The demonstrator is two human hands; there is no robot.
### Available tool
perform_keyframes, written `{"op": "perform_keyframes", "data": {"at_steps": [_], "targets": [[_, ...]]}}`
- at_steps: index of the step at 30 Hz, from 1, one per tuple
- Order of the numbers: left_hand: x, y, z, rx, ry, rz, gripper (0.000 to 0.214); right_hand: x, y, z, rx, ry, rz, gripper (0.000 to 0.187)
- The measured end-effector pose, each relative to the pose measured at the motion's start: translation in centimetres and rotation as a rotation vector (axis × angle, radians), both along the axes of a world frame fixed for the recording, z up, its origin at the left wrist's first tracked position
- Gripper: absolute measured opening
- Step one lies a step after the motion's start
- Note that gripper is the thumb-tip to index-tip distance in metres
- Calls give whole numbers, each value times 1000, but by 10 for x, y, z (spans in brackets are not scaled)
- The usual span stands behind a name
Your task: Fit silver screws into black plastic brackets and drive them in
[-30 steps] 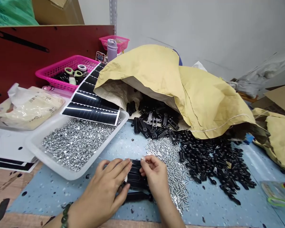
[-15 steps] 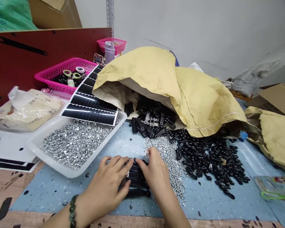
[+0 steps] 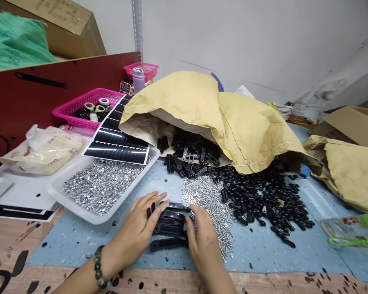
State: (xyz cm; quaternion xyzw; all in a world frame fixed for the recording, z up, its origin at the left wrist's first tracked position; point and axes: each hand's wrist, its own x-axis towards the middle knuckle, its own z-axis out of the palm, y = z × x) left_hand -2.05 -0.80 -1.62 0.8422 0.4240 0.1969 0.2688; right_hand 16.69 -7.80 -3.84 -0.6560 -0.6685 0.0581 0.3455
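Several long black plastic handle-like pieces (image 3: 170, 222) lie side by side in a row near the mat's front, between my hands. My left hand (image 3: 135, 228), with a dark bead bracelet on its wrist, is at their left ends, fingers stretched out and thumb apart. Two small black strips (image 3: 151, 209) show between its thumb and index finger; whether they are stuck on or pinched is unclear. Against the right ends rests my right hand (image 3: 204, 241), thumb and index finger apart. Loose silver screws (image 3: 214, 204) spread just beyond it.
At left stands a white tray (image 3: 53, 188) of small metal nuts, partly under a black sticker sheet (image 3: 118, 151). Yellow paper sacks (image 3: 184, 98) spill black parts (image 3: 263, 200) over the blue mat. A pink basket (image 3: 61, 112) holds scissors. A bottle (image 3: 349, 230) lies at right.
My hands have drawn slightly apart and uncovered more of the black pieces. The two small black strips by my left thumb now show. The view has tilted and shifted a little.
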Motion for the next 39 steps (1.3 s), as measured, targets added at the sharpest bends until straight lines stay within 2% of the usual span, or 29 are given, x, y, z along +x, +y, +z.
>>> {"op": "perform_keyframes", "data": {"at_steps": [2,4,6,7,13,15,17,20,24,28,35,37,39], "targets": [[2,0,-5,7,65,-131,51,-6,-1,-11,-22,-103,43,42],[1,-3,-12,12,110,-241,79,-11,0,-21,-45,-160,93,50],[-3,-7,-18,7,124,-277,103,-15,2,-27,-62,-156,149,51],[-5,-10,-20,-1,121,-264,108,-16,3,-27,-65,-141,176,51],[-10,-24,-21,-21,29,-125,90,-20,3,-13,-127,-157,271,40],[-9,-24,-21,-15,-5,-112,92,-23,-1,-9,-171,-217,315,46],[-9,-23,-22,-26,-30,-110,96,-25,-5,-7,-221,-268,355,56],[-12,-21,-25,-72,-38,-146,102,-26,-9,-6,-276,-313,392,60],[-18,-18,-29,-127,-46,-180,112,-27,-15,0,-287,-313,488,61],[-18,-18,-31,-88,-43,-174,110,-28,-18,6,-313,-251,534,57],[-8,-18,-32,56,-12,-195,93,-18,-15,5,-315,-86,460,55],[-6,-18,-30,66,-27,-197,82,-9,-15,2,-319,52,449,52],[-4,-18,-25,54,-58,-193,75,1,-16,0,-254,252,316,47]]}}
